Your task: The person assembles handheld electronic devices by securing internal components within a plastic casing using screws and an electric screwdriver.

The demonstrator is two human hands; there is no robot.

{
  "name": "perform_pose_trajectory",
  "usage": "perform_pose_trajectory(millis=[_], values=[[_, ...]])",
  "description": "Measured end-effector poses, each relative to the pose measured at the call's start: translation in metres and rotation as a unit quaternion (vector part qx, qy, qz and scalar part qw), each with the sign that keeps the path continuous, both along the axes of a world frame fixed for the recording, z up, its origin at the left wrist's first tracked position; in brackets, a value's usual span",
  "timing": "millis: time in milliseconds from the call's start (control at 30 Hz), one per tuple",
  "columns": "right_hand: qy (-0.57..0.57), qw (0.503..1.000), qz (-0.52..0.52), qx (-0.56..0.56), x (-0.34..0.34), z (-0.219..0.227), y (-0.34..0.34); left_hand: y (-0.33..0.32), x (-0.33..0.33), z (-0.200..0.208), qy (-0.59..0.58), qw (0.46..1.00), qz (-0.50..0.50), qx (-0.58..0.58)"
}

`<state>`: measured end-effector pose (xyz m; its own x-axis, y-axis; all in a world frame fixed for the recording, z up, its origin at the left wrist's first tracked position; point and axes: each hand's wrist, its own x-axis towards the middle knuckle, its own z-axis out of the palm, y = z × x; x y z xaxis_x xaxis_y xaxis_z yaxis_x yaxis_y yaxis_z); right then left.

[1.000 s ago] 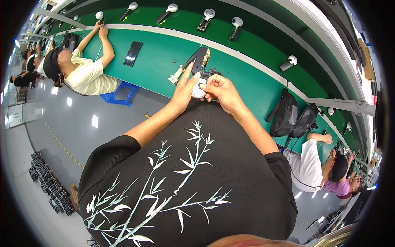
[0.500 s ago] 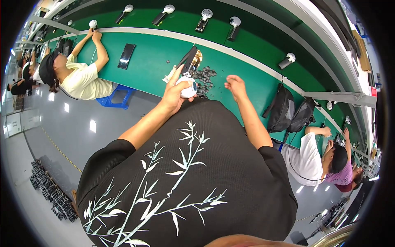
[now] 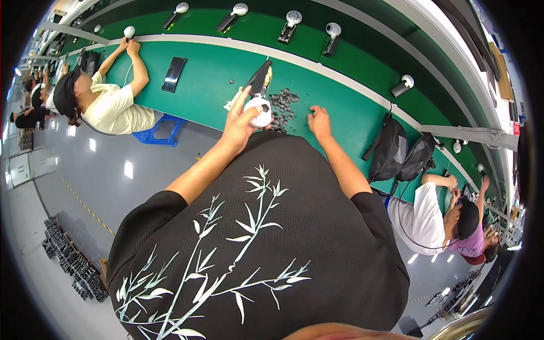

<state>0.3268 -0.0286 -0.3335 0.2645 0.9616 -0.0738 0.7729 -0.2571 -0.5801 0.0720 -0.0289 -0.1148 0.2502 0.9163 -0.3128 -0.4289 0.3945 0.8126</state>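
My left hand [image 3: 236,126] grips a handheld device [image 3: 260,115] with a round white head and a black handle pointing away from me; a dark spot shows on the head. Beyond the head, a shiny, gold-tinted part lies along the handle. Just right of the device, a heap of small dark pieces [image 3: 282,104] is scattered on the green tabletop [image 3: 209,85]. My right hand [image 3: 321,123] is low over the table to the right of this heap, its fingers curled together. Whatever lies between its fingertips is too small to make out.
A black phone [image 3: 174,74] lies to the left. Along the far green belt [image 3: 260,22] sit several similar white-headed devices [image 3: 332,30]. Two dark backpacks [image 3: 387,148] stand at the right. Co-workers sit on both sides, one near a blue stool [image 3: 160,131].
The device has turned in my left hand, so a different side of its head shows. My right hand has shifted slightly left and turned. The devices on the belt have slid right.
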Motion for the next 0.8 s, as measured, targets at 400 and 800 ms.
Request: perform_pose_trajectory(millis=[400, 800], values=[[0.011, 0.979, 0.206, -0.001, -0.031, -0.007, 0.011, -0.007, -0.005, -0.009, 0.058, 0.989, -0.015, -0.137], [-0.164, 0.931, 0.324, 0.019, -0.05, 0.003, 0.005, -0.006, -0.013, -0.017, 0.164, 0.97, 0.038, -0.175]])
